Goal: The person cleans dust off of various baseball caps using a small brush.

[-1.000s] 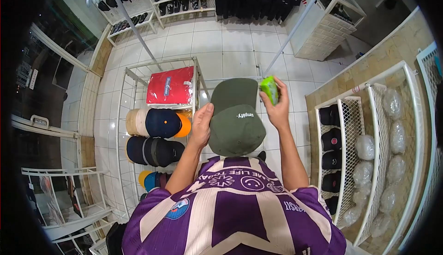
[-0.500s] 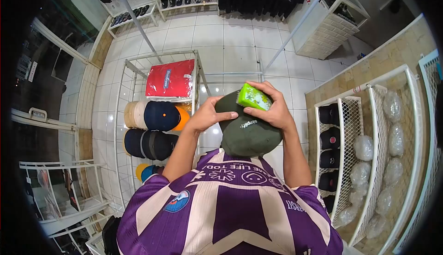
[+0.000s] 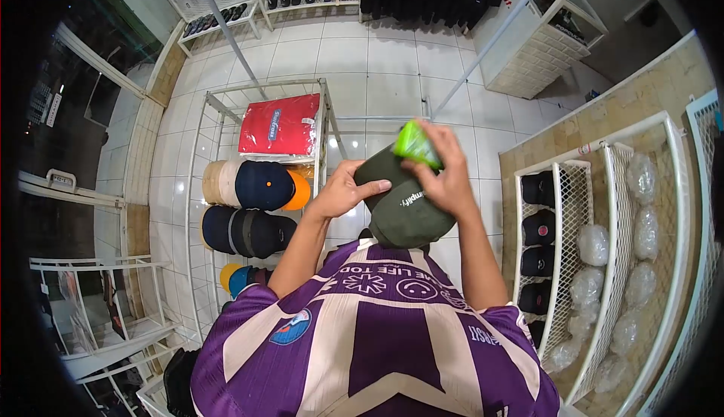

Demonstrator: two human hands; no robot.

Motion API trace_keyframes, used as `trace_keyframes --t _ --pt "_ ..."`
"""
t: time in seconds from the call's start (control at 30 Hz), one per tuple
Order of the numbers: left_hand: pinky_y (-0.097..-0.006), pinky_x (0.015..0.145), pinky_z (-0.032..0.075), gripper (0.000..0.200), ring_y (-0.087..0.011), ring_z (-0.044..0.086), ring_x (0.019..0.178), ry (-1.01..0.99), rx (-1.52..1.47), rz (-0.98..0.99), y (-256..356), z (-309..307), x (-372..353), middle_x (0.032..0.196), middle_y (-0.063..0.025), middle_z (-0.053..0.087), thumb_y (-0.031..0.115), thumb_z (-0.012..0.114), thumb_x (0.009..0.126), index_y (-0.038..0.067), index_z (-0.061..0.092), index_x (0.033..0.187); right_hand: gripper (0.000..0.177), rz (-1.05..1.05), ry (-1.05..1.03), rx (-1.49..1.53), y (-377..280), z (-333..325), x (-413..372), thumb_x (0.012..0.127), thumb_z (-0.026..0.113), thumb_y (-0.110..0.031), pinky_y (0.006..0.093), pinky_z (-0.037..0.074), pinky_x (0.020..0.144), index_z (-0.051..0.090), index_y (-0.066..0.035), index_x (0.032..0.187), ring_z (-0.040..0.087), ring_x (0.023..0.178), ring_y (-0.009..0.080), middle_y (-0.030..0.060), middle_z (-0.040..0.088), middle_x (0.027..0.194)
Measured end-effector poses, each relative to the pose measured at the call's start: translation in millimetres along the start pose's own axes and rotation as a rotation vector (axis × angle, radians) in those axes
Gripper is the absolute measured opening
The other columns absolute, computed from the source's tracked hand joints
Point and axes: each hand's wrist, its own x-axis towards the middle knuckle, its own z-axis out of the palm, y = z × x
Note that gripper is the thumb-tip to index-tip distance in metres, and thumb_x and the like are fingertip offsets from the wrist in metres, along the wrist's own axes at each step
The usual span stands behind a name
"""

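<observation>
"Where are we finding the cap (image 3: pixel 403 206)?"

"We are seeing it in front of the striped shirt (image 3: pixel 377 326), slanting, its brim (image 3: pixel 381 164) pointing away and leftward. The left hand (image 3: pixel 344 191) is touching it, pinching the brim's left edge, thumb on top."

"And the right hand (image 3: pixel 446 170)?"

"It is gripping a bright green brush (image 3: pixel 413 145) over the brim's right side; we cannot tell whether bristles are touching. Compared with half a second ago, the brush is sitting farther from the shirt, the hand blurring."
</observation>
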Motion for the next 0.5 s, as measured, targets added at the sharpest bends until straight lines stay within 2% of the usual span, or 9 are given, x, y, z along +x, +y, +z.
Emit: trace_keyframes --t 0.03,0.07,0.13,0.23,0.27,0.33,0.37,0.4,0.5 --pt "-0.0257 0.078 0.053 0.03 -0.0088 0.066 0.086 -0.005 0.034 -0.016 2.7 -1.8 -1.9 0.096 -0.0032 0.074 0.015 0.078 0.09 -0.003 0.07 0.113 0.064 0.13 0.031 -0.055 11.0 -4.7 2.4 0.077 0.082 -0.012 0.0416 0.047 0.098 0.061 -0.008 0.137 0.061 0.112 0.0348 0.0161 0.063 0.12" --pt "-0.0255 0.078 0.053 0.029 -0.0086 0.066 0.086 -0.008 0.068 -0.032 3.4 -2.0 -3.4 0.096 -0.0027 0.073 0.014 0.077 0.091 -0.003 0.07 0.113 0.062 0.15 0.067 -0.063 19.8 -7.5 3.6 0.078 0.08 -0.01 0.0419 0.047 0.098 0.061 -0.008 0.137 0.061 0.111 0.0354 0.0164 0.062 0.12" --pt "-0.0256 0.078 0.053 0.027 -0.0084 0.065 0.086 0.022 0.064 -0.024 1.9 -0.5 -1.9 0.095 -0.0026 0.073 0.013 0.077 0.092 -0.003 0.07 0.112 0.062 0.07 0.054 -0.027 4.3 -13.9 1.0 0.078 0.079 -0.009 0.0414 0.047 0.099 0.062 -0.009 0.137 0.061 0.111 0.0357 0.0163 0.062 0.121" --pt "-0.0258 0.078 0.053 0.028 -0.0085 0.065 0.083 0.118 -0.056 0.06 -8.2 8.8 -3.8 0.094 -0.0034 0.073 0.015 0.078 0.09 -0.004 0.071 0.109 0.062 -0.087 -0.237 -0.002 -20.3 -9.9 -8.9 0.075 0.079 -0.005 0.0394 0.045 0.103 0.064 -0.011 0.135 0.06 0.114 0.0326 0.0139 0.063 0.122" --pt "-0.0258 0.078 0.053 0.028 -0.0085 0.065 0.083 0.115 -0.054 0.06 -7.6 5.7 -5.4 0.094 -0.0034 0.073 0.015 0.078 0.09 -0.004 0.071 0.109 0.062 -0.086 -0.233 -0.002 -13.3 -11.2 -9.0 0.075 0.079 -0.005 0.0394 0.045 0.103 0.064 -0.011 0.135 0.06 0.114 0.0326 0.0139 0.063 0.122" --pt "-0.0259 0.078 0.053 0.026 -0.0085 0.065 0.084 0.094 0.029 0.015 -4.7 -4.6 -8.6 0.094 -0.0031 0.073 0.013 0.078 0.09 -0.004 0.072 0.108 0.063 0.103 -0.168 0.134 10.7 -20.2 -6.7 0.074 0.078 -0.003 0.0404 0.043 0.105 0.065 -0.013 0.135 0.058 0.117 0.0302 0.012 0.063 0.122" --pt "-0.0261 0.077 0.053 0.024 -0.0084 0.065 0.084 0.125 -0.036 0.038 -2.6 -4.5 -11.1 0.093 -0.0029 0.074 0.013 0.078 0.09 -0.003 0.072 0.107 0.061 0.211 -0.146 0.176 16.1 -25.3 -7.6 0.074 0.079 -0.004 0.0409 0.042 0.107 0.067 -0.014 0.133 0.056 0.119 0.0292 0.0106 0.063 0.122" --pt "-0.0261 0.077 0.053 0.024 -0.0084 0.065 0.084 0.127 -0.035 0.043 -1.6 -6.2 -11.3 0.093 -0.0029 0.074 0.013 0.078 0.09 -0.003 0.072 0.107 0.061 0.205 -0.147 0.176 10.7 -26.6 -7.5 0.074 0.079 -0.004 0.0409 0.042 0.107 0.067 -0.014 0.133 0.056 0.119 0.0292 0.0106 0.063 0.122" --pt "-0.0262 0.077 0.053 0.023 -0.0084 0.065 0.084 0.117 -0.045 0.02 -2.8 -4.3 -16.9 0.093 -0.0028 0.073 0.013 0.078 0.09 -0.003 0.073 0.106 0.058 -0.007 -0.238 0.057 -24.9 -22.9 -8.1 0.07 0.079 -0.005 0.0403 0.042 0.106 0.071 -0.013 0.127 0.056 0.116 0.0301 0.0099 0.063 0.12"
